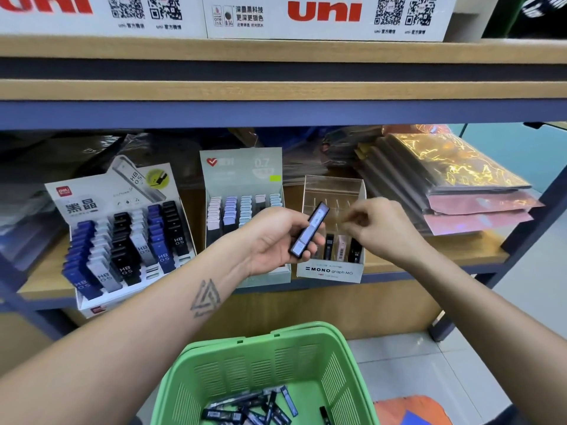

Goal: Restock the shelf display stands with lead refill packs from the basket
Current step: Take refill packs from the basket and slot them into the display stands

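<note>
My left hand [277, 237] grips a slim black lead refill pack [310, 230] with a pale label, tilted up in front of the shelf. My right hand [379, 227] hovers with curled fingers over the MONO graph MG display stand [333, 271], which holds a few packs [342, 248] in its front row; whether it pinches anything is blurred. A pastel 0.7 stand [245, 210] sits left of it, and a well-filled HB 0.5 stand [122, 240] further left. Below, a green basket [276, 351] holds several dark refill packs [254, 409].
The wooden shelf board [429, 250] carries stacked shiny plastic pouches [454, 191] at the right. An upper shelf with white uni boxes [325, 13] overhangs the stands. Blue metal uprights frame the shelf at the right [521, 240]. An orange object [411, 409] lies on the tiled floor.
</note>
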### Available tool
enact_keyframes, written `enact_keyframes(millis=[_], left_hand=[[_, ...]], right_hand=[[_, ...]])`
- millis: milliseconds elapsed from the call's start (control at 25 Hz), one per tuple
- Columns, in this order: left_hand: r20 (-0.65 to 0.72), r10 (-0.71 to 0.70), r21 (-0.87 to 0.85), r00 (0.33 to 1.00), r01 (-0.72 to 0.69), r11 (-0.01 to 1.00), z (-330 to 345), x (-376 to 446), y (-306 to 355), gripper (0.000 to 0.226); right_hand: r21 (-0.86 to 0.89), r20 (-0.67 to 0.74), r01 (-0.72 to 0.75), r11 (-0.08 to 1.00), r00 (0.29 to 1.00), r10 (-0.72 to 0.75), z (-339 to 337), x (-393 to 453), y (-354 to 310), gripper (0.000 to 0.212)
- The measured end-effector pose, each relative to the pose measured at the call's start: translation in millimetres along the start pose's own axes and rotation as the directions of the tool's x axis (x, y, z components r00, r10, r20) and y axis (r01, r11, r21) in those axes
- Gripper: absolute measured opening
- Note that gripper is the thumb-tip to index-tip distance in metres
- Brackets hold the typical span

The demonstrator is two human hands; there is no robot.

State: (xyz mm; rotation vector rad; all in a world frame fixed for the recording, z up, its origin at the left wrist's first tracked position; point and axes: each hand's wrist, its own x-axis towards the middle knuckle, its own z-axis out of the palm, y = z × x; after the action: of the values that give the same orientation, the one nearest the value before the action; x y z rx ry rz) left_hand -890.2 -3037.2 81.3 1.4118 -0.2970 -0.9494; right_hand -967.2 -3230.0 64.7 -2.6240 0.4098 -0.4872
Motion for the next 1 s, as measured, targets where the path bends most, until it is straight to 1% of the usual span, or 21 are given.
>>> enact_keyframes(millis=[40, 80, 120, 160, 240, 320, 360, 400, 440, 520, 560, 600, 680, 760, 840, 920, 1000], left_hand=[[0.011, 0.009, -0.019, 1.0, -0.008, 1.0, -1, -1, 1, 0.031], [0.021, 0.019, -0.028, 1.0, -0.018, 0.999, -2, -2, 2, 0.031], [0.029, 0.029, -0.02, 0.999, -0.028, 0.999, -3, -4, 2, 0.03], [0.033, 0.036, 0.004, 0.999, -0.037, 0.999, -4, -5, 3, 0.028], [0.006, 0.046, 0.058, 0.999, -0.046, 0.997, -10, -10, 8, 0.026], [-0.076, 0.075, 0.048, 0.994, -0.071, 0.996, -19, -14, 14, 0.024], [-0.144, 0.111, 0.027, 0.983, -0.108, 0.994, -24, -17, 18, 0.021], [-0.219, 0.159, 0.006, 0.963, -0.162, 0.987, -30, -20, 21, 0.019], [-0.286, 0.207, -0.012, 0.935, -0.22, 0.975, -34, -23, 25, 0.019], [-0.374, 0.294, -0.024, 0.879, -0.326, 0.945, -41, -30, 30, 0.029], [-0.401, 0.348, 0.014, 0.847, -0.374, 0.927, -43, -33, 32, 0.034], [-0.414, 0.411, 0.097, 0.813, -0.409, 0.907, -44, -36, 35, 0.036], [-0.385, 0.515, 0.282, 0.766, -0.434, 0.856, -46, -41, 37, 0.03], [-0.353, 0.539, 0.353, 0.765, -0.425, 0.834, -49, -45, 36, 0.022], [-0.328, 0.529, 0.342, 0.783, -0.423, 0.839, -56, -49, 34, 0.017], [-0.298, 0.513, 0.341, 0.805, -0.412, 0.845, -63, -52, 33, 0.018], [-0.311, 0.489, 0.362, 0.815, -0.375, 0.854, -72, -57, 35, 0.019]], right_hand=[[0.234, 0.012, -0.02, 0.972, 1.0, 0.018, -2, 1, -9, 0.012], [0.463, 0.071, -0.064, 0.884, 0.997, 0.035, -3, 1, -19, 0.015], [0.619, 0.136, -0.108, 0.778, 0.99, 0.029, -3, 1, -27, 0.017], [0.691, 0.169, -0.126, 0.712, 0.986, 0.01, -1, 1, -33, 0.017], [0.741, 0.168, -0.124, 0.66, 0.986, -0.004, 5, 2, -39, 0.013], [0.804, 0.183, -0.158, 0.573, 0.983, 0.015, 9, 5, -40, 0.011], [0.818, 0.197, -0.172, 0.548, 0.98, 0.014, 11, 6, -41, 0.011], [0.816, 0.206, -0.172, 0.551, 0.979, 0.002, 12, 7, -43, 0.012], [0.8, 0.21, -0.161, 0.578, 0.978, -0.018, 13, 7, -46, 0.013], [0.762, 0.204, -0.118, 0.637, 0.977, -0.063, 15, 7, -53, 0.015], [0.751, 0.199, -0.094, 0.654, 0.976, -0.089, 14, 7, -59, 0.017], [0.747, 0.199, -0.074, 0.66, 0.973, -0.116, 12, 8, -65, 0.02], [0.751, 0.205, -0.04, 0.66, 0.963, -0.175, 8, 8, -76, 0.026], [0.728, 0.206, 0.0, 0.686, 0.954, -0.219, 6, 7, -89, 0.03], [0.67, 0.198, 0.056, 0.74, 0.947, -0.252, 10, 6, -101, 0.041], [0.635, 0.196, 0.102, 0.766, 0.938, -0.288, 15, 6, -113, 0.055], [0.618, 0.195, 0.13, 0.775, 0.93, -0.311, 20, 7, -121, 0.059]])
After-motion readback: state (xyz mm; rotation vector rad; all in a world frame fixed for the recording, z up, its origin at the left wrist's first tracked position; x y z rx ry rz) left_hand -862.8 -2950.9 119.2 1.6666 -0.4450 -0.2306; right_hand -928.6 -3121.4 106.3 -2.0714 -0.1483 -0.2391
